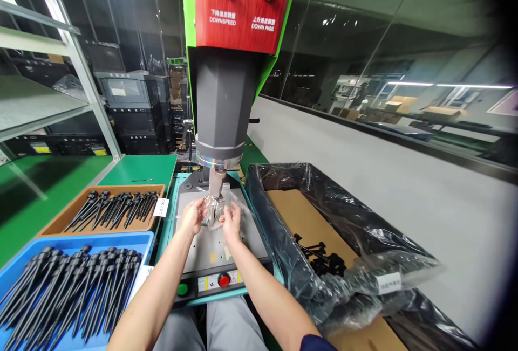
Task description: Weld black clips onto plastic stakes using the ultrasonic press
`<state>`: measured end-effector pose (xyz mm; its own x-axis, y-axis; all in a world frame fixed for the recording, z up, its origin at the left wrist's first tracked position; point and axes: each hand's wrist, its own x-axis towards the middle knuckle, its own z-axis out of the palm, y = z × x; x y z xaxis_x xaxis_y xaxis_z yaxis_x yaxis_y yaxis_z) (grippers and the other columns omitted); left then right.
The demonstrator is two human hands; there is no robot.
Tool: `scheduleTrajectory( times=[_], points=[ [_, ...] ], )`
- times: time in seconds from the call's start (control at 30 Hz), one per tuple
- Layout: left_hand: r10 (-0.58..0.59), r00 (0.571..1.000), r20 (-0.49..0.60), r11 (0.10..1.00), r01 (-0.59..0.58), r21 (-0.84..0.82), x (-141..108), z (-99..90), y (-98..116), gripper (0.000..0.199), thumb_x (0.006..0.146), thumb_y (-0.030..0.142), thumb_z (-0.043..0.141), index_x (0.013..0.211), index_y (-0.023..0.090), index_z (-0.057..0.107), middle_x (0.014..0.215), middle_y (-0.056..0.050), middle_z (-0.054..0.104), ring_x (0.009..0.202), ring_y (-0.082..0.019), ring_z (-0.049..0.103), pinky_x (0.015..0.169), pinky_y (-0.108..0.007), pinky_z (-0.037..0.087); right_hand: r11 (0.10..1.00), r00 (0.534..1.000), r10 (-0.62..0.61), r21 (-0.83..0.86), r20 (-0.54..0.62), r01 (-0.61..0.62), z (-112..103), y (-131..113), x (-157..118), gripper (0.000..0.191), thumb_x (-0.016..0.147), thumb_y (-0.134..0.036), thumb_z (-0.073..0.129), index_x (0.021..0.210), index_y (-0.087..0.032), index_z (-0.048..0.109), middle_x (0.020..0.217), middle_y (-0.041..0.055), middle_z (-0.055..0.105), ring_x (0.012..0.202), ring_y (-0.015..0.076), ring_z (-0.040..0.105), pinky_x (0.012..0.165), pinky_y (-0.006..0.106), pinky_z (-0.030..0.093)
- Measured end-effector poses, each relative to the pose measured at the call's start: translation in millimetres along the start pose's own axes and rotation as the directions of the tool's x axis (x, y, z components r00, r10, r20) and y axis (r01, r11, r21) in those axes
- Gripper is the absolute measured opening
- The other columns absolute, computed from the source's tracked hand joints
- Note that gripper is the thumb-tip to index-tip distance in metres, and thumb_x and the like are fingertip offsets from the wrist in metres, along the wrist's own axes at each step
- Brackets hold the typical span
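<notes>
Both my hands are at the metal fixture (214, 217) on the grey base plate, straight below the metal horn (217, 181) of the press. Clear crinkled plastic film (210, 202) lies around the fixture and the tip of the horn. On the left side, my left hand (194, 216) pinches the film with closed fingers. My right hand (231, 222) is closed on it from the right side. Glare on the film hides whether anything small sits inside the fixture.
A blue tray (148, 243) and an orange tray (52, 227), both with long black stemmed parts, stand at left. On the right is a bin lined with black plastic (279, 248), holding cardboard and black parts. Green (183, 289) and red buttons (224, 280) sit in front.
</notes>
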<state>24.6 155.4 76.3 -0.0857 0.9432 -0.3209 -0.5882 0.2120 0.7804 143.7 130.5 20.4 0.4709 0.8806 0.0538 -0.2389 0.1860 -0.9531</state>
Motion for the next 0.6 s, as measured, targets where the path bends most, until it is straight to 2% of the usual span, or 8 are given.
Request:
scheduleTrajectory(
  times=[0.1, 0.2, 0.27, 0.33, 0.47, 0.6],
  points=[
    [0.023, 1.000, 0.018, 0.999, -0.023, -0.024, -2.5, -0.6, -0.9, 0.012, 0.074, 0.014, 0.068, 0.082, 0.014, 0.059, 0.079, -0.004, 0.069, 0.062, -0.010, 0.066, 0.053, -0.017, 0.050, 0.996, 0.997, -0.075, -0.051, -0.014, 0.074, -9.8, -6.9, 10.5, 0.055, 0.082, -0.053, 0.054, 0.126, -0.021, 0.050, 0.107, 0.0085, 0.061, 0.071, 0.0161, 0.060, 0.050, 0.024, 0.047],
    [0.035, 0.999, 0.038, 0.998, -0.033, -0.057, -5.7, 0.1, -1.1, 0.012, 0.075, 0.015, 0.067, 0.083, 0.014, 0.059, 0.084, -0.006, 0.071, 0.066, -0.011, 0.068, 0.054, -0.017, 0.052, 0.969, 0.985, -0.168, -0.173, 0.044, 0.173, -11.9, -7.7, 17.8, 0.047, 0.079, -0.046, 0.055, 0.115, -0.017, 0.062, 0.125, 0.0134, 0.056, 0.098, 0.0247, 0.060, 0.074, 0.034, 0.053],
    [0.038, 0.998, 0.055, 0.996, -0.034, -0.080, -7.3, 1.6, -0.1, 0.012, 0.076, 0.016, 0.067, 0.084, 0.014, 0.059, 0.086, -0.007, 0.071, 0.069, -0.012, 0.070, 0.055, -0.018, 0.053, 0.930, 0.964, -0.240, -0.258, 0.112, 0.261, -9.1, -6.2, 20.3, 0.043, 0.077, -0.041, 0.058, 0.112, -0.016, 0.066, 0.128, 0.0144, 0.055, 0.114, 0.0289, 0.055, 0.095, 0.041, 0.046],
    [0.041, 0.996, 0.074, 0.995, -0.034, -0.096, -8.7, 3.6, 1.3, 0.012, 0.075, 0.016, 0.067, 0.084, 0.014, 0.059, 0.088, -0.007, 0.072, 0.070, -0.013, 0.071, 0.055, -0.018, 0.054, 0.892, 0.941, -0.288, -0.308, 0.176, 0.330, -4.0, -5.4, 22.0, 0.045, 0.078, -0.038, 0.058, 0.116, -0.015, 0.065, 0.129, 0.0146, 0.056, 0.122, 0.0299, 0.050, 0.106, 0.045, 0.037],
    [0.046, 0.994, 0.098, 0.994, -0.036, -0.104, -11.8, 7.4, 4.0, 0.012, 0.075, 0.015, 0.068, 0.084, 0.013, 0.059, 0.088, -0.008, 0.072, 0.069, -0.013, 0.071, 0.054, -0.018, 0.055, 0.840, 0.914, -0.336, -0.366, 0.229, 0.401, 8.0, -10.0, 27.9, 0.047, 0.081, -0.036, 0.058, 0.123, -0.015, 0.062, 0.128, 0.0152, 0.056, 0.124, 0.0290, 0.048, 0.109, 0.044, 0.034],
    [0.046, 0.994, 0.101, 0.995, -0.037, -0.094, -15.0, 10.0, 6.7, 0.012, 0.076, 0.015, 0.067, 0.084, 0.013, 0.059, 0.086, -0.008, 0.072, 0.066, -0.013, 0.070, 0.054, -0.018, 0.055, 0.822, 0.907, -0.318, -0.396, 0.276, 0.409, 16.5, -19.1, 38.2, 0.031, 0.079, -0.029, 0.059, 0.106, -0.017, 0.070, 0.119, 0.0122, 0.062, 0.118, 0.0277, 0.053, 0.106, 0.043, 0.037]
  ],
)
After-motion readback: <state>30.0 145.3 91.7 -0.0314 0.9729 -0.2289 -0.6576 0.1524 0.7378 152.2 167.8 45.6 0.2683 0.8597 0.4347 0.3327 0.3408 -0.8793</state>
